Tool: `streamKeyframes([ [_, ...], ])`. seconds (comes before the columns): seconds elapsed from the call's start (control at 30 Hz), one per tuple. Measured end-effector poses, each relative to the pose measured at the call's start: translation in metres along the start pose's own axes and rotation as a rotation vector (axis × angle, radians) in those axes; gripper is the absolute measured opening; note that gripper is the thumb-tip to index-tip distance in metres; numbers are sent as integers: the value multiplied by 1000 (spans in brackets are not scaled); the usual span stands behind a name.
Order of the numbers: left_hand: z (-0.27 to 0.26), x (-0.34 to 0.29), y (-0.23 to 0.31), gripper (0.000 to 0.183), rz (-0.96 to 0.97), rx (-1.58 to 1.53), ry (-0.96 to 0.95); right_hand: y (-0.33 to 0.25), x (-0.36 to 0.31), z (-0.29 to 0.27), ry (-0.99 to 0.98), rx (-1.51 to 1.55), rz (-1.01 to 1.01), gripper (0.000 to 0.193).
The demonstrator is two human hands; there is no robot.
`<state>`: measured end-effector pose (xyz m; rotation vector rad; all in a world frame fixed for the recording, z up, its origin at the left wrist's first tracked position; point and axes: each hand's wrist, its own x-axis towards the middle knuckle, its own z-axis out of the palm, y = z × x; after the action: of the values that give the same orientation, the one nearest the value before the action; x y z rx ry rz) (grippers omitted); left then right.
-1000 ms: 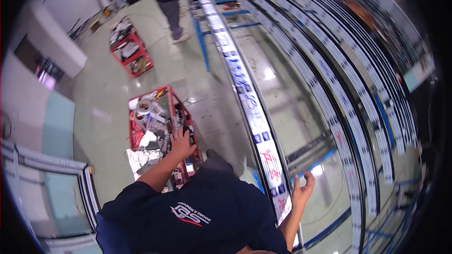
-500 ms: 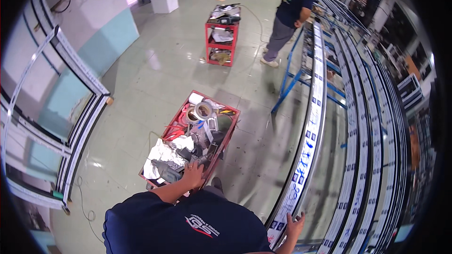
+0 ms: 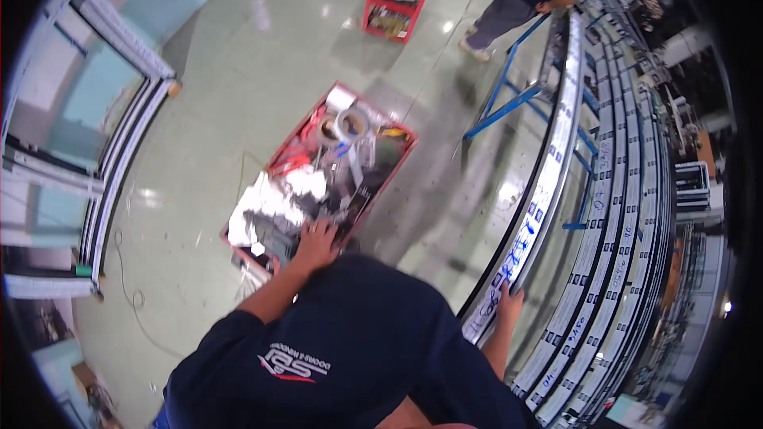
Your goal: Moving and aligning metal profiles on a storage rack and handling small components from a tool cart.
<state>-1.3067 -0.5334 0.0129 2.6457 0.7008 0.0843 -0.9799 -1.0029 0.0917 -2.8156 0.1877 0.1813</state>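
Note:
My left hand (image 3: 316, 245) reaches into a red cart (image 3: 382, 188), its fingers spread and lying on the dark tools near the cart's close edge. Beside it are crumpled white sheets (image 3: 266, 205) and a grey power tool (image 3: 276, 245). Rolls of tape (image 3: 351, 124) sit toward the far end of the cart. On the right, my right hand (image 3: 509, 306) holds the edge of a long white-faced metal profile (image 3: 548, 183), thumb on its face and fingers at its side. Blue handwriting marks that face.
Several more long profiles (image 3: 602, 230) lie parallel on the right. A blue stand (image 3: 509, 107) supports the profile farther off, where another person (image 3: 517, 4) stands. A second red cart (image 3: 395, 4) is ahead. Framed panels (image 3: 127, 143) lean on the left, with a cable (image 3: 135, 298) on the floor.
My view has tipped downward and my body has leaned forward. The right hand has gone from open beside the profile to its edge. The left hand stays over the cart.

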Motion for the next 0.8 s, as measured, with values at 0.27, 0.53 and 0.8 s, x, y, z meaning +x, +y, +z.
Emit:
streamKeyframes([
  [0.27, -9, 12, 6, 37, -140, -253, 111, -37, 88, 3, -27, -184, 13, 98],
  [0.53, -17, 77, 34, 17, -210, -345, 236, -91, 222, 2, 88, -157, -97, 81],
  [0.8, 6, 227, 72, 15, -338, -407, 98, -178, 421, 5, 55, -34, -58, 73],
])
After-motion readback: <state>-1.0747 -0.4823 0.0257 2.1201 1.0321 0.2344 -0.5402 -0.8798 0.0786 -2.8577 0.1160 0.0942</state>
